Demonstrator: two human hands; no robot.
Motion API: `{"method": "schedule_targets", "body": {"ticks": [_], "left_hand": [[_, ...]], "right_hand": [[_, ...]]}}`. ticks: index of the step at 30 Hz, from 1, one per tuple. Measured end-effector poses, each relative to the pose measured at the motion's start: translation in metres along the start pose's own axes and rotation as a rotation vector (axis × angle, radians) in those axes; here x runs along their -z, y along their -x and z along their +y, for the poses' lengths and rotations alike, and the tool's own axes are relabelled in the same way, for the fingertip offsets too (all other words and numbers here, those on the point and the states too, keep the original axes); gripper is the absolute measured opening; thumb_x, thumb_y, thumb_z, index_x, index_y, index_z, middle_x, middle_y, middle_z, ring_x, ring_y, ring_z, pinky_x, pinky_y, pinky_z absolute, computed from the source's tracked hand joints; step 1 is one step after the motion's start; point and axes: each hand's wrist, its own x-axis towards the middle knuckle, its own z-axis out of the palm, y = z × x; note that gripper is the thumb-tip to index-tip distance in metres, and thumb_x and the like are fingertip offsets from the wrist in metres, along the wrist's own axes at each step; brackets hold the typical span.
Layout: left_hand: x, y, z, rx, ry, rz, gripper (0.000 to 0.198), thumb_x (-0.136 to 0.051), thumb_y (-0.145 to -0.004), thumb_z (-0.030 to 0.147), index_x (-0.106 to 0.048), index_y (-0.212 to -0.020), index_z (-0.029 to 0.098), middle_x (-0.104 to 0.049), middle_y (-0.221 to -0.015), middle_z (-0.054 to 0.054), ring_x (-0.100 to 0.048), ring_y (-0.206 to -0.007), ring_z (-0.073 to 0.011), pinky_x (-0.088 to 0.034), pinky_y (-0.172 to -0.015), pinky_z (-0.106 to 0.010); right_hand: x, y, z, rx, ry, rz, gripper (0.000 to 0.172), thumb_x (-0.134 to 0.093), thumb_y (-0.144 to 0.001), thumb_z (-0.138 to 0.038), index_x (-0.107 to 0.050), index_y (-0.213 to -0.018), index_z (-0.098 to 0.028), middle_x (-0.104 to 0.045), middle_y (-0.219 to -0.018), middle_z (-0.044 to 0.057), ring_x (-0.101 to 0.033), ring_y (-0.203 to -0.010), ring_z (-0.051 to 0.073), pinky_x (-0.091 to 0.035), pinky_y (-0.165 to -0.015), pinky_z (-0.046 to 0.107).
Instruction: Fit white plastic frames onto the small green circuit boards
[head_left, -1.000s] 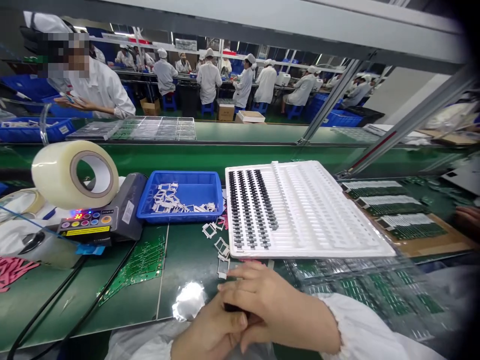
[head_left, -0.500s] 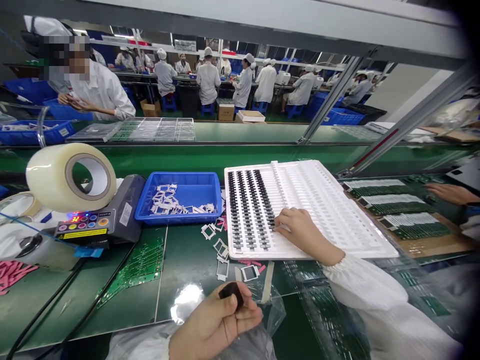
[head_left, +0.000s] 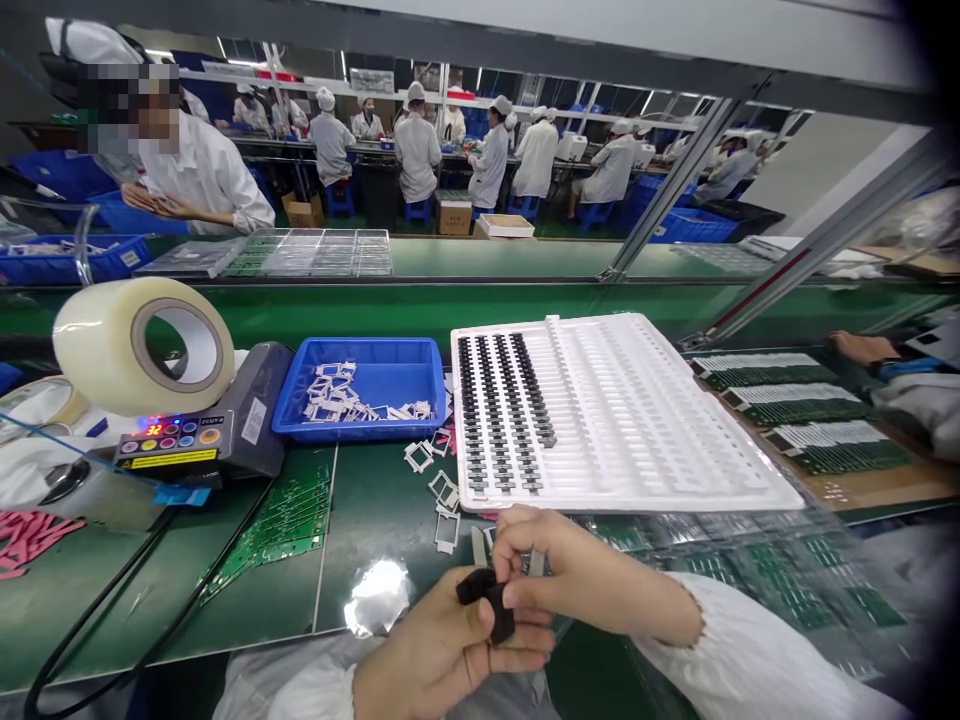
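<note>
So far, your white plastic tray (head_left: 675,420) holds black parts (head_left: 502,410) only in the columns on the side nearest the bin, set in neat dark rows. Most of its moulded slots sit bare.

Your left hand (head_left: 450,650) curls closed around a black piece (head_left: 487,605), a small, matte, soft-looking lump held near the front of the table (head_left: 375,490), clear of the tray. Your right hand (head_left: 577,565) comes in from the other side, with its fingers (head_left: 521,540) bent and meeting the piece from above. You can't tell from this view whether they grip it or only touch it. A pale strip (head_left: 537,563) shows just beside them.

Left of the tray, a blue bin (head_left: 352,432) carries a heap of thin metal frames (head_left: 337,393), and more frames (head_left: 445,530) lie loose on the glossy green table. Green circuit boards (head_left: 277,530) lie further left, near a fat roll of tape (head_left: 142,333) and a dark tape dispenser (head_left: 199,440) with lit red digits. Crinkled clear film (head_left: 750,570) spreads beside your right sleeve. Further right, a co-worker's hand (head_left: 862,347) rests near boards on cardboard (head_left: 825,435).
</note>
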Motion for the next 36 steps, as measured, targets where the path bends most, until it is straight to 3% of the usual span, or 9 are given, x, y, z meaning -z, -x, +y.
{"method": "schedule_targets", "body": {"ticks": [2, 5, 9, 14, 23, 29, 32, 33, 36], "left_hand": [[0.002, 0.002, 0.001, 0.002, 0.002, 0.012, 0.042, -0.081, -0.058, 0.036, -0.068, -0.087, 0.009, -0.071, -0.079, -0.011, -0.069, -0.07, -0.0174, -0.054, -0.072, -0.03], [0.005, 0.003, 0.002, 0.036, 0.061, 0.05, 0.038, -0.077, -0.064, 0.036, -0.068, -0.088, 0.008, -0.07, -0.074, -0.009, -0.068, -0.065, -0.0148, -0.055, -0.066, -0.026], [0.007, 0.002, 0.002, 0.075, 0.127, 0.11, 0.031, -0.068, -0.074, 0.038, -0.066, -0.089, 0.011, -0.069, -0.077, -0.007, -0.068, -0.061, -0.012, -0.049, -0.052, -0.016], [0.005, 0.001, 0.007, 0.047, 0.124, 0.108, 0.029, -0.067, -0.076, 0.033, -0.066, -0.09, 0.008, -0.065, -0.073, -0.005, -0.059, -0.052, -0.0049, -0.045, -0.051, -0.013], [-0.002, 0.001, 0.017, 0.029, 0.178, 0.106, 0.026, -0.075, -0.069, 0.021, -0.063, -0.089, 0.009, -0.065, -0.075, -0.005, -0.062, -0.059, -0.0068, -0.048, -0.058, -0.014], [-0.004, 0.004, 0.021, -0.042, 0.113, 0.076, 0.021, -0.07, -0.075, 0.02, -0.062, -0.092, 0.011, -0.07, -0.083, -0.008, -0.068, -0.074, -0.0134, -0.052, -0.067, -0.02], [-0.005, 0.004, 0.023, -0.072, 0.076, 0.059, 0.023, -0.067, -0.077, 0.022, -0.063, -0.096, 0.009, -0.07, -0.082, -0.007, -0.069, -0.077, -0.0138, -0.053, -0.07, -0.02], [-0.006, 0.004, 0.023, -0.076, 0.065, 0.053, 0.023, -0.067, -0.078, 0.023, -0.064, -0.096, 0.009, -0.07, -0.084, -0.008, -0.069, -0.079, -0.0149, -0.053, -0.071, -0.021], [-0.008, 0.002, 0.021, -0.064, 0.041, 0.026, 0.026, -0.069, -0.076, 0.027, -0.065, -0.094, 0.009, -0.071, -0.091, -0.011, -0.069, -0.086, -0.02, -0.054, -0.073, -0.026]], "right_hand": [[0.004, -0.003, 0.009, 0.023, 0.057, 0.055, 0.006, -0.064, -0.077, -0.021, -0.061, -0.081, -0.02, -0.059, -0.086, 0.001, -0.057, -0.081, 0.015, -0.047, -0.071, 0.026], [0.028, -0.01, 0.038, -0.006, 0.313, 0.282, 0.014, -0.057, -0.083, -0.027, -0.059, -0.095, -0.021, -0.063, -0.091, 0.003, -0.059, -0.084, 0.017, -0.047, -0.072, 0.029], [0.064, -0.021, 0.086, -0.118, 0.739, 0.516, 0.011, -0.054, -0.083, -0.022, -0.061, -0.09, -0.018, -0.064, -0.09, 0.007, -0.061, -0.086, 0.024, -0.042, -0.075, 0.038], [0.074, -0.026, 0.107, -0.09, 0.858, 0.5, 0.011, -0.05, -0.084, -0.02, -0.061, -0.087, -0.02, -0.064, -0.089, 0.006, -0.06, -0.086, 0.023, -0.036, -0.077, 0.038], [0.069, -0.022, 0.105, 0.002, 1.1, 0.472, 0.016, -0.048, -0.089, -0.022, -0.063, -0.087, -0.018, -0.064, -0.091, 0.007, -0.056, -0.083, 0.022, -0.028, -0.085, 0.041], [0.079, -0.019, 0.1, -0.032, 1.063, 0.54, 0.021, -0.047, -0.088, -0.024, -0.063, -0.076, -0.019, -0.062, -0.081, 0.007, -0.054, -0.08, 0.024, -0.029, -0.086, 0.047], [0.08, -0.005, 0.07, 0.004, 0.717, 0.607, 0.023, -0.049, -0.087, -0.036, -0.061, -0.074, -0.021, -0.061, -0.078, 0.006, -0.054, -0.078, 0.024, -0.033, -0.084, 0.046], [0.076, -0.001, 0.056, 0.026, 0.528, 0.537, 0.024, -0.052, -0.086, -0.04, -0.061, -0.075, -0.021, -0.061, -0.078, 0.006, -0.054, -0.077, 0.022, -0.037, -0.08, 0.041], [0.053, 0.004, 0.016, 0.057, 0.073, 0.09, 0.018, -0.061, -0.081, -0.037, -0.061, -0.073, -0.021, -0.058, -0.079, 0.002, -0.055, -0.076, 0.017, -0.043, -0.069, 0.029]]}}
